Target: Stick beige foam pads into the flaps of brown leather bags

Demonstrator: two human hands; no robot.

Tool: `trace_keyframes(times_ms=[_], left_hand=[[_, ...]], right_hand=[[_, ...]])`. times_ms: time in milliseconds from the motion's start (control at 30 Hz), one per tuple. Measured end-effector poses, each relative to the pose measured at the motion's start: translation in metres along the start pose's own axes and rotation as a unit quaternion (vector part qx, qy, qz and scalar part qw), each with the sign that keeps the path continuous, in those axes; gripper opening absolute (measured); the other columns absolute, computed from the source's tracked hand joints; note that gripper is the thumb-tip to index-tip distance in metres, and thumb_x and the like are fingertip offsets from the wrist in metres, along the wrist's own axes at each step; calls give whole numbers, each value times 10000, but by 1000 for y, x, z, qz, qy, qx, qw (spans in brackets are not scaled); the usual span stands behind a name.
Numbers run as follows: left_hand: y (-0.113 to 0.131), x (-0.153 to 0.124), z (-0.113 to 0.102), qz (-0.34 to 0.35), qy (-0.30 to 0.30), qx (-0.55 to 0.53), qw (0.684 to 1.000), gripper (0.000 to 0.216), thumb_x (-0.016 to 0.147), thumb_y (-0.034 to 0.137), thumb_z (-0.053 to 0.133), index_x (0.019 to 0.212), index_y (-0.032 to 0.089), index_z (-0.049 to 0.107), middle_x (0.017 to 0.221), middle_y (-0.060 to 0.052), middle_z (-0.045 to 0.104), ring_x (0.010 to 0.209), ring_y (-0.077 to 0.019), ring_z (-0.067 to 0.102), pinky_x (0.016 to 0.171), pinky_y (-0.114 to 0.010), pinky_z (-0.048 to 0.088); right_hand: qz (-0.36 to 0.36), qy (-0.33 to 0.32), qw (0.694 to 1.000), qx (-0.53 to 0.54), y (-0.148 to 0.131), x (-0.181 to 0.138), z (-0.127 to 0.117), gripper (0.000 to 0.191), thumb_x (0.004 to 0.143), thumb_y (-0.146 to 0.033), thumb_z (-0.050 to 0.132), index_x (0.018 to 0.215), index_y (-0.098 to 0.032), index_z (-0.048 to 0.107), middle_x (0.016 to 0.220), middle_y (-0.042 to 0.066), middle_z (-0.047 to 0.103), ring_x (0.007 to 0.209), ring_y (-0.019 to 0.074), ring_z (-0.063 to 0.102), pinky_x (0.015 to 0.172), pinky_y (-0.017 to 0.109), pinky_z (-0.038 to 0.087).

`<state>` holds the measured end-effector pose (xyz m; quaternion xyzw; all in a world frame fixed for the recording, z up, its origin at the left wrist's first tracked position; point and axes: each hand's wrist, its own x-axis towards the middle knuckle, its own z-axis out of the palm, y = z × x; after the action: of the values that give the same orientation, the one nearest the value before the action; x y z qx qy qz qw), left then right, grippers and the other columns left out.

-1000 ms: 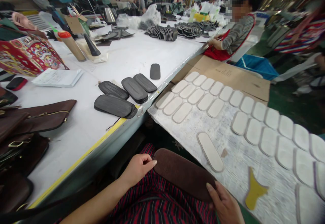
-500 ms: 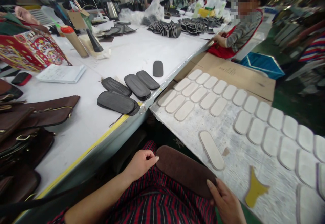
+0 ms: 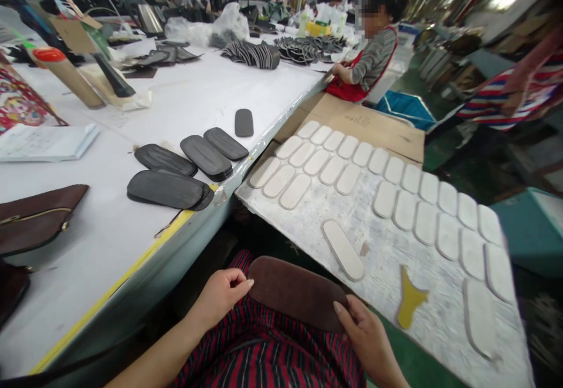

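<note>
A long, round-ended dark brown leather panel point(image 3: 294, 291) lies across my lap over a striped red and black garment. My left hand point(image 3: 222, 297) is closed at its left end, with thumb and forefinger pinched at the edge. At the opposite end my right hand point(image 3: 367, 332) grips the panel, its thumb on top and the fingers beneath. Just beyond the panel, one pale oval piece point(image 3: 343, 249) sits apart on the grey-white board point(image 3: 316, 230). A yellow forked piece point(image 3: 411, 298) lies on that board, nearer my right hand.
Rows of pale oval pieces point(image 3: 448, 232) cover much of the board. Black oval pieces point(image 3: 165, 189) lie in small stacks near the edge of the white table point(image 3: 118, 235). Brown leather bags point(image 3: 39, 218) are at left. A seated person point(image 3: 372, 54) is beyond the board; another stands at right.
The view has turned to the right, so the table and board appear farther left. Both hands keep about the same places on the brown leather panel.
</note>
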<state>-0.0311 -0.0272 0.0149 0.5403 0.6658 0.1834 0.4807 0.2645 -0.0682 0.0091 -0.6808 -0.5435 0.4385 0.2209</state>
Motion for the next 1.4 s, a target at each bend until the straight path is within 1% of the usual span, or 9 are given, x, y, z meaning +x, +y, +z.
trace_keyframes(times_ms=[267, 433, 600, 667, 733, 833, 1033, 1200, 1400], left_hand=[[0, 1, 2, 11, 2, 57, 998, 388, 770, 497, 471, 569, 170, 533, 545, 23, 516, 560, -141, 472, 539, -228, 334], [1, -1, 0, 61, 15, 183, 981, 383, 815, 480, 433, 583, 187, 517, 573, 27, 527, 568, -141, 504, 549, -234, 357], [10, -4, 15, 325, 137, 308, 884, 227, 830, 348, 495, 960, 205, 613, 902, -51, 590, 856, -194, 542, 806, -324, 408], [19, -4, 28, 431, 77, 324, 839, 307, 832, 290, 514, 1135, 256, 556, 1077, -59, 569, 1003, -211, 499, 886, -352, 378], [27, -4, 40, 477, 2, 337, 812, 331, 837, 268, 518, 1166, 299, 536, 1124, -33, 567, 1020, -207, 484, 876, -348, 376], [31, -2, 51, 480, -40, 338, 808, 285, 851, 240, 496, 1118, 310, 567, 1078, -11, 599, 964, -196, 492, 836, -346, 376], [25, 6, 52, 478, -49, 326, 814, 250, 845, 231, 508, 1083, 258, 580, 1062, -36, 596, 962, -200, 491, 848, -360, 378], [19, 9, 52, 492, -34, 326, 807, 222, 817, 279, 553, 1015, 185, 582, 1008, -63, 595, 920, -196, 517, 842, -356, 413], [33, 8, 51, 480, -32, 334, 811, 182, 774, 264, 596, 948, 211, 591, 1140, -71, 551, 1066, -239, 474, 925, -413, 373]], right_hand=[[-12, 35, 999, 6, -1, 2, 0, 282, 801, -399, 477, 613, -192, 440, 530, -54, 393, 490, 94, 386, 448, 195, 314], [12, 27, 1000, -4, -2, 3, 0, 260, 826, -374, 435, 635, -198, 424, 512, -63, 402, 445, 86, 397, 443, 198, 304], [9, 36, 998, -42, -5, 5, 1, 243, 818, -331, 438, 618, -196, 410, 513, -61, 410, 463, 85, 401, 455, 202, 279], [-3, 54, 996, -77, -8, 4, 0, 226, 804, -320, 458, 620, -194, 417, 529, -58, 413, 480, 87, 389, 467, 210, 266], [-13, 78, 992, -101, -10, 1, -3, 177, 786, -319, 492, 670, -196, 439, 531, -65, 407, 482, 89, 380, 480, 215, 264], [6, 80, 994, -69, -11, -5, -9, 192, 799, -376, 497, 732, -201, 453, 494, -75, 412, 452, 90, 401, 470, 207, 285], [111, -76, 986, 95, -15, -14, -10, 353, 857, -477, 356, 652, -198, 425, 430, -50, 481, 306, 75, 392, 320, 176, 247], [-6, -92, 994, 57, -30, -23, -8, 378, 848, -437, 424, 569, -182, 417, 402, -51, 440, 365, 63, 418, 383, 161, 295], [127, -81, 981, 122, -4, -13, -9, 318, 842, -435, 414, 640, -190, 435, 382, -61, 460, 273, 61, 364, 285, 153, 228]])
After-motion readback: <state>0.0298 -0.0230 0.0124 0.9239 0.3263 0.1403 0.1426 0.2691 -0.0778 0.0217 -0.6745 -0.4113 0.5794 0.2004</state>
